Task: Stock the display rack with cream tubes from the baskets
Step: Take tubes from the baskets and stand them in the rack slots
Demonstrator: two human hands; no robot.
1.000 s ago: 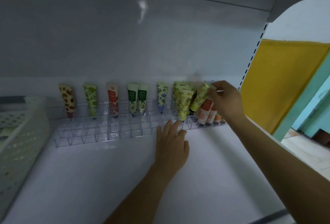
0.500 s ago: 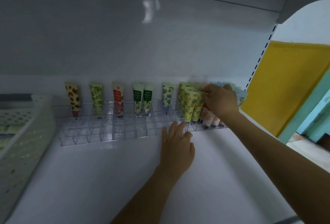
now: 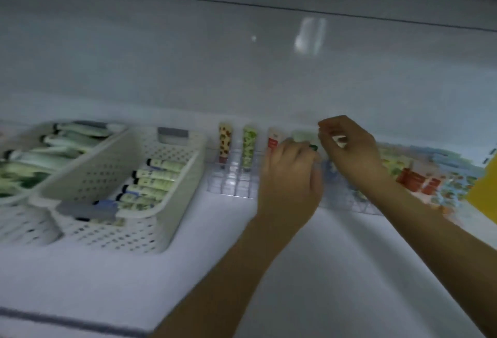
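Note:
A clear plastic display rack [image 3: 234, 184] runs along the back of the white shelf. A brown-spotted tube [image 3: 225, 144], a green-patterned tube [image 3: 248, 146] and a red-and-white tube [image 3: 273, 140] stand in it. My left hand [image 3: 290, 176] rests on the rack, fingers curled by the pale green tubes [image 3: 302, 135]. My right hand [image 3: 349, 146] hovers just right of them with fingers pinched; blur hides whether anything is held. Many more tubes [image 3: 414, 176] fill the rack's right end. A white perforated basket [image 3: 174, 203] on the left holds several cream tubes [image 3: 158, 176].
A second white basket [image 3: 88, 154] with pale green tubes stands further left, touching the first. A yellow panel [image 3: 484, 195] sits at the far right. The shelf's back wall is close behind the rack; the shelf's front edge [image 3: 67, 321] is at the bottom left.
The view swung left, bringing the baskets into sight. My right hand left the yellow-green tubes and moved left to the pale green ones. My left hand slid up onto the rack.

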